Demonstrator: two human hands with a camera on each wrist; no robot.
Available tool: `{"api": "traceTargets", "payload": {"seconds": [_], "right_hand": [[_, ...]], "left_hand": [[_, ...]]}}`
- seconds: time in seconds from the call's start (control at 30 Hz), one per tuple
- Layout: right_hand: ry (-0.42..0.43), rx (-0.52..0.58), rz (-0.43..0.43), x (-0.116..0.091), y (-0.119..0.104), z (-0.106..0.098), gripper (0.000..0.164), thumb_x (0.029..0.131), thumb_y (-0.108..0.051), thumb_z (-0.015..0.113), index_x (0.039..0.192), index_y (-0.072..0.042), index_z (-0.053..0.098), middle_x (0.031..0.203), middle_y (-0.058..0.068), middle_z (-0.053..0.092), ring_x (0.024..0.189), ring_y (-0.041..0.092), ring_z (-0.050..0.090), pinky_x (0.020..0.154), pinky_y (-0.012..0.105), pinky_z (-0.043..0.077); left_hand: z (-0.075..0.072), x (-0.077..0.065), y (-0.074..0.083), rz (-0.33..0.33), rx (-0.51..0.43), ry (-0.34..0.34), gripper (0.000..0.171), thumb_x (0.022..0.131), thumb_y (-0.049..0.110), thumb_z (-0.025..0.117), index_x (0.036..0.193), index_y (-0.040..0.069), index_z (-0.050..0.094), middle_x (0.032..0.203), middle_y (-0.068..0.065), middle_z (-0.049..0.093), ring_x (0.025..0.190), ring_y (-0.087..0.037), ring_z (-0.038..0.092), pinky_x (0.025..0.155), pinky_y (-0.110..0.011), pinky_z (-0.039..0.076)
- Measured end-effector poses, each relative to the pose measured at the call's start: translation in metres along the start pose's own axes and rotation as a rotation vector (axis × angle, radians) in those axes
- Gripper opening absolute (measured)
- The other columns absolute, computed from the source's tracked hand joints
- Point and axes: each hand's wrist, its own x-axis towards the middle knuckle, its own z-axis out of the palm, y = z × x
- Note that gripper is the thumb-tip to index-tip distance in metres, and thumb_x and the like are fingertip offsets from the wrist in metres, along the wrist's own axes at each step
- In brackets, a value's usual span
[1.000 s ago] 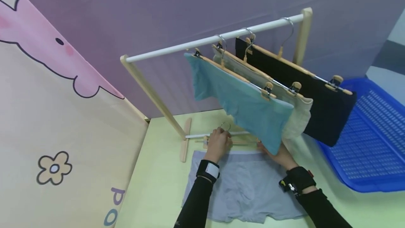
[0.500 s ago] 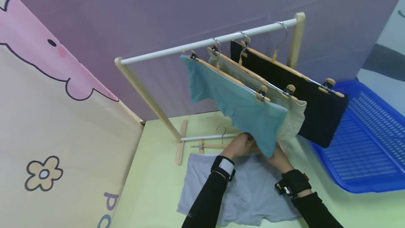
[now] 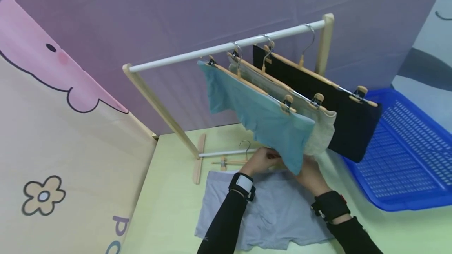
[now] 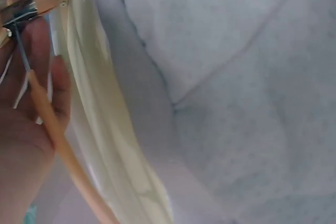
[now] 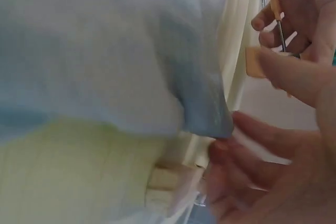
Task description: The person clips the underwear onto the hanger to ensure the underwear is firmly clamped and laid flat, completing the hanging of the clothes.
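Observation:
A pair of light grey shorts (image 3: 272,214) lies flat on the table below the rack. A wooden clip hanger (image 3: 234,162) lies along its waistband. My left hand (image 3: 261,161) holds the hanger near its right clip; in the left wrist view the hanger's wooden bar (image 4: 68,156) crosses the palm, with the clip (image 4: 31,9) at the fingers. My right hand (image 3: 312,175) is partly hidden by the hanging blue garment. In the right wrist view it pinches the corner of the waistband (image 5: 210,121) beside the clip.
A rack with a white rail (image 3: 226,47) carries a blue garment (image 3: 261,109), a beige one (image 3: 321,132) and a black one (image 3: 349,124) on clip hangers, hanging over the hands. A blue basket (image 3: 406,203) stands at the right. A patterned wall panel (image 3: 81,148) borders the left.
My left hand has moved right along the hanger, from its middle by the hook to the right clip, close to my right hand. The head view has shifted slightly.

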Motion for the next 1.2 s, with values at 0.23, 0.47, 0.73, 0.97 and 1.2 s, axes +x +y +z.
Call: {"api": "traceTargets", "payload": {"seconds": [0.23,0.47,0.73,0.97,1.2], "right_hand": [[-0.203,-0.041,0.054,-0.001,0.006,-0.005,0.038,0.090,-0.010,0.070,0.121,0.009,0.060,0.102,0.024,0.067,0.080,0.031,0.065,0.068,0.042,0.052],[-0.143,0.002,0.074,-0.001,0.010,-0.002,0.021,0.094,-0.008,0.065,0.077,-0.006,0.053,0.065,0.001,0.046,0.056,0.010,0.039,0.057,0.031,0.036],[-0.020,0.053,0.064,-0.007,0.010,0.002,0.022,0.093,-0.009,0.068,0.074,-0.006,0.058,0.054,-0.005,0.040,0.048,0.005,0.037,0.050,0.025,0.034],[0.018,0.080,0.114,-0.006,0.007,0.005,0.032,0.093,-0.012,0.068,0.068,-0.008,0.049,0.054,-0.004,0.037,0.046,0.007,0.036,0.046,0.025,0.033],[0.017,0.101,0.134,-0.004,0.007,0.005,0.024,0.092,-0.012,0.070,0.077,-0.004,0.053,0.055,-0.006,0.031,0.047,0.006,0.029,0.045,0.025,0.030]], "left_hand": [[0.002,0.001,-0.005,-0.009,-0.026,0.021,0.027,0.096,0.032,0.065,0.112,0.012,0.076,0.110,-0.002,0.072,0.093,-0.006,0.064,0.080,-0.019,0.053],[0.002,0.005,-0.010,0.045,-0.071,0.062,0.031,0.100,0.029,0.060,0.093,0.005,0.078,0.081,-0.008,0.074,0.066,-0.007,0.063,0.064,-0.020,0.052],[0.001,0.005,-0.010,0.029,-0.187,0.080,0.031,0.098,0.030,0.063,0.090,0.005,0.079,0.073,-0.009,0.073,0.066,-0.018,0.069,0.064,-0.023,0.054],[0.002,0.004,-0.012,0.003,-0.183,0.053,0.030,0.097,0.033,0.064,0.094,0.008,0.080,0.083,-0.003,0.076,0.065,-0.009,0.065,0.063,-0.021,0.052],[0.006,0.006,-0.015,0.019,-0.042,0.036,0.031,0.097,0.039,0.064,0.104,0.012,0.078,0.093,0.003,0.075,0.073,-0.002,0.062,0.068,-0.018,0.050]]}}
